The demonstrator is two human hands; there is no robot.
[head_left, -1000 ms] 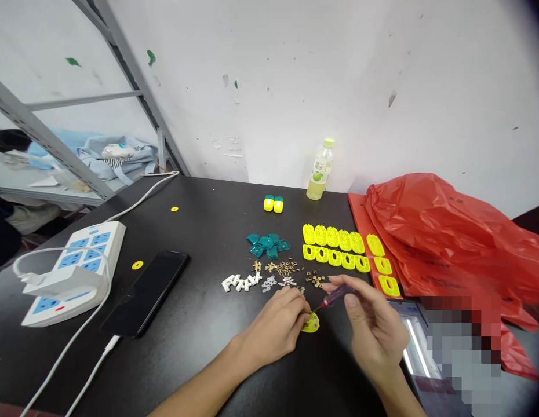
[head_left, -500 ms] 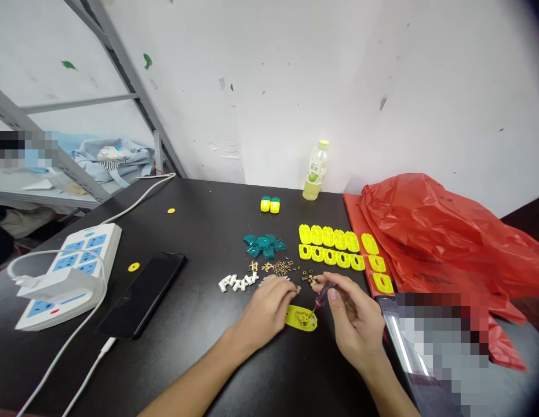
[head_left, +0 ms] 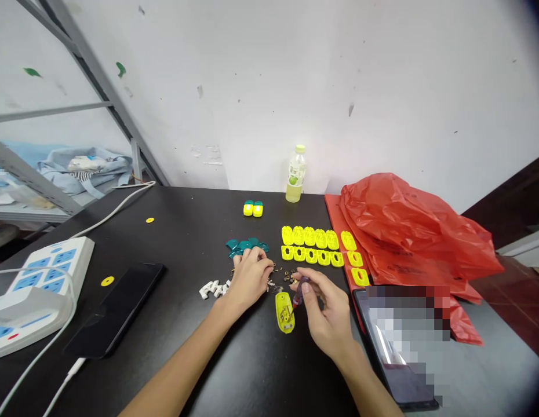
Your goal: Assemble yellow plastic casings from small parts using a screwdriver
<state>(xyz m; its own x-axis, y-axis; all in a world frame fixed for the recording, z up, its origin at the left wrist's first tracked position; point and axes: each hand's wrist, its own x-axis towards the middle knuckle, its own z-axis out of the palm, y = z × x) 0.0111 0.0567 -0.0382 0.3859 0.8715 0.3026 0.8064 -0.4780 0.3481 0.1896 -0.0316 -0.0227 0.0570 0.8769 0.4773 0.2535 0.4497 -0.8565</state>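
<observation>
My right hand [head_left: 324,310] pinches a small screwdriver with a dark red handle [head_left: 299,291], its tip resting on a bright yellow plastic shell [head_left: 284,313] that lies flat on the black table [head_left: 182,359]. My left hand [head_left: 251,278] is curled down over a scatter of tiny brass parts [head_left: 290,277], just below teal plastic pieces [head_left: 246,245]. White plastic pieces [head_left: 212,288] lie by its left side. Whether its fingers hold anything is hidden. Two rows of yellow shells [head_left: 306,236] lie to the upper right of my hands.
A power strip [head_left: 43,284] with a cable and a black phone [head_left: 115,310] lie on the left. A red plastic bag [head_left: 408,231] lies on the right, above a tablet [head_left: 382,347]. A drink bottle [head_left: 296,175] stands at the back by the wall.
My left hand has left the yellow shell and moved up and left over the small parts. The shell now lies turned lengthwise. The view has swung left.
</observation>
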